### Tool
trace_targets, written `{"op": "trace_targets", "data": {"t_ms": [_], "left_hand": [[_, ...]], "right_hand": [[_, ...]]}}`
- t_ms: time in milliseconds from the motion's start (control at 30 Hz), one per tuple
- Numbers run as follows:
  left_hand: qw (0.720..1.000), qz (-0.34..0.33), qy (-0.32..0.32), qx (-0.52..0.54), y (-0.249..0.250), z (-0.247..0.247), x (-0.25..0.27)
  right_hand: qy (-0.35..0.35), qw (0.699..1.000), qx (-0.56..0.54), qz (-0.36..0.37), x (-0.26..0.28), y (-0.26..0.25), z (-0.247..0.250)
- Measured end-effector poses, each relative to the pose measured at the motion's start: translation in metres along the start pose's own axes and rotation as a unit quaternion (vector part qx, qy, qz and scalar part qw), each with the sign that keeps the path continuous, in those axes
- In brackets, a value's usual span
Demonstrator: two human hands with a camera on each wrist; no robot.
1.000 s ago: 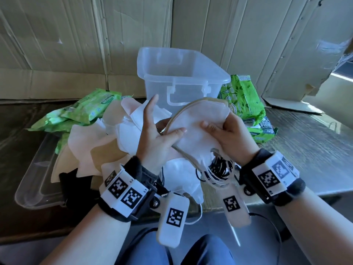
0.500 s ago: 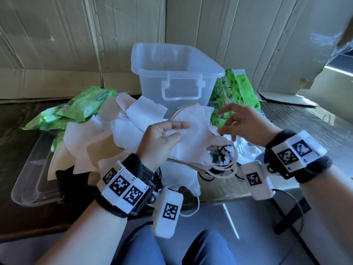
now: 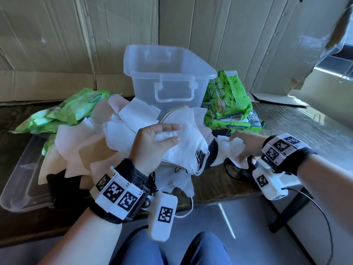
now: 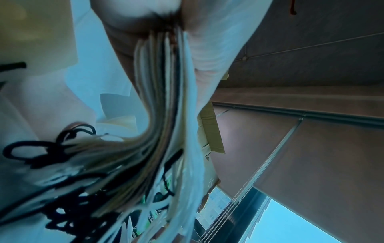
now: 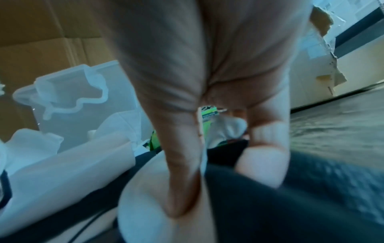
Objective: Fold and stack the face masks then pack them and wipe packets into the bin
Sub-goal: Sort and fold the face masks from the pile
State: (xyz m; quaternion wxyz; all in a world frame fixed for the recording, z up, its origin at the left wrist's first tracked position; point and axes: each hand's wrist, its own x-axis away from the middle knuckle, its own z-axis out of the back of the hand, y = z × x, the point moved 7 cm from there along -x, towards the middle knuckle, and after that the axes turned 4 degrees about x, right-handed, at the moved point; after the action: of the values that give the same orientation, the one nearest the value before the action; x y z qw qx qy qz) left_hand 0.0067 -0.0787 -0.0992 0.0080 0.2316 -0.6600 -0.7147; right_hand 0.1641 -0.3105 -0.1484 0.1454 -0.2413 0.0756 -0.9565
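While the left hand (image 3: 152,144) grips stacked masks (image 3: 183,138), the right hand (image 3: 246,146) pinches another mask (image 3: 227,148) beside them.

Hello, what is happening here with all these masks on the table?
A person is sorting face masks. The left hand grips a stack of folded masks, while the right hand reaches down to a white mask lying on the table. The clear plastic bin behind holds nothing yet, and green wipe packets lie on both sides of it.
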Motion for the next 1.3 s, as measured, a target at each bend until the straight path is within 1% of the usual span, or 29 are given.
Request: {"op": "trace_targets", "data": {"t_ms": [33, 100, 167, 200, 233, 267, 300, 333, 367, 400, 433, 467, 533, 567, 633, 700, 800, 833, 900, 967, 1000, 1033, 1067, 1133, 1167, 1233, 1267, 1300], "left_hand": [[1.000, 0.000, 0.002, -0.002, 0.000, 0.001, 0.000], [1.000, 0.004, 0.007, -0.006, -0.001, 0.005, 0.000], [1.000, 0.011, 0.025, -0.008, -0.003, 0.008, 0.000], [0.999, 0.015, 0.037, -0.009, -0.004, 0.010, -0.001], [0.999, 0.021, 0.047, -0.008, -0.005, 0.010, -0.001], [0.998, 0.027, 0.055, -0.005, -0.006, 0.011, -0.001], [0.998, 0.034, 0.057, 0.000, -0.007, 0.009, -0.002], [0.998, 0.042, 0.054, 0.004, -0.007, 0.007, -0.003], [0.997, 0.050, 0.049, 0.012, -0.006, 0.004, -0.003], [0.997, 0.060, 0.046, 0.029, -0.004, 0.001, -0.003], [0.995, 0.072, 0.040, 0.058, -0.002, -0.002, -0.002], [0.992, 0.081, 0.033, 0.090, 0.000, -0.006, -0.001], [0.988, 0.083, 0.027, 0.126, 0.006, -0.010, 0.001], [0.989, 0.078, 0.028, 0.122, 0.010, -0.011, 0.003], [0.994, 0.061, 0.042, 0.081, 0.013, -0.008, 0.002], [0.995, 0.050, 0.066, 0.050, 0.011, -0.001, 0.001], [0.994, 0.036, 0.094, 0.039, 0.009, 0.012, 0.002], [0.994, 0.028, 0.099, 0.036, 0.010, 0.016, 0.002], [0.994, 0.010, 0.102, 0.028, 0.012, 0.021, 0.001], [0.993, 0.002, 0.115, 0.012, 0.012, 0.026, -0.001], [0.993, -0.001, 0.121, 0.011, 0.012, 0.028, -0.001], [0.993, -0.001, 0.119, 0.013, 0.011, 0.028, -0.001], [0.993, -0.004, 0.115, 0.016, 0.011, 0.028, -0.001], [0.995, -0.001, 0.104, 0.007, 0.009, 0.026, -0.001], [0.995, 0.003, 0.100, 0.006, 0.008, 0.025, -0.001], [0.996, 0.009, 0.085, 0.001, 0.006, 0.020, -0.001], [0.997, 0.009, 0.074, -0.004, 0.006, 0.018, 0.000], [0.998, 0.008, 0.064, -0.010, 0.006, 0.016, -0.001]], "right_hand": [[0.006, 1.000, -0.003, 0.014, -0.002, -0.001, 0.000], [0.038, 0.997, 0.048, 0.042, -0.001, -0.005, 0.006], [0.090, 0.991, 0.071, 0.065, 0.009, -0.011, 0.022], [0.124, 0.988, 0.041, 0.085, 0.018, -0.016, 0.034], [0.164, 0.980, -0.022, 0.114, 0.029, -0.022, 0.048], [0.200, 0.962, -0.113, 0.149, 0.043, -0.031, 0.061], [0.224, 0.932, -0.213, 0.189, 0.057, -0.040, 0.072], [0.233, 0.897, -0.298, 0.229, 0.070, -0.050, 0.078], [0.225, 0.868, -0.357, 0.263, 0.080, -0.063, 0.080], [0.202, 0.848, -0.391, 0.294, 0.087, -0.078, 0.078], [0.171, 0.841, -0.398, 0.322, 0.092, -0.093, 0.072], [0.140, 0.845, -0.385, 0.345, 0.095, -0.108, 0.063], [0.109, 0.861, -0.330, 0.372, 0.096, -0.130, 0.045], [0.104, 0.867, -0.307, 0.379, 0.096, -0.137, 0.038], [0.100, 0.872, -0.284, 0.387, 0.093, -0.144, 0.026], [0.090, 0.871, -0.287, 0.388, 0.092, -0.145, 0.020], [0.051, 0.857, -0.347, 0.377, 0.092, -0.137, 0.018], [0.046, 0.861, -0.347, 0.369, 0.092, -0.133, 0.018], [0.069, 0.883, -0.320, 0.335, 0.090, -0.121, 0.022], [0.135, 0.903, -0.299, 0.279, 0.083, -0.103, 0.034], [0.176, 0.904, -0.296, 0.253, 0.082, -0.094, 0.043], [0.216, 0.900, -0.301, 0.231, 0.081, -0.085, 0.052], [0.250, 0.889, -0.313, 0.223, 0.084, -0.079, 0.061], [0.297, 0.863, -0.336, 0.233, 0.094, -0.077, 0.075], [0.307, 0.854, -0.339, 0.249, 0.102, -0.081, 0.079], [0.287, 0.852, -0.322, 0.298, 0.114, -0.101, 0.077], [0.260, 0.861, -0.296, 0.322, 0.117, -0.115, 0.069], [0.234, 0.876, -0.255, 0.336, 0.117, -0.126, 0.059]]}}
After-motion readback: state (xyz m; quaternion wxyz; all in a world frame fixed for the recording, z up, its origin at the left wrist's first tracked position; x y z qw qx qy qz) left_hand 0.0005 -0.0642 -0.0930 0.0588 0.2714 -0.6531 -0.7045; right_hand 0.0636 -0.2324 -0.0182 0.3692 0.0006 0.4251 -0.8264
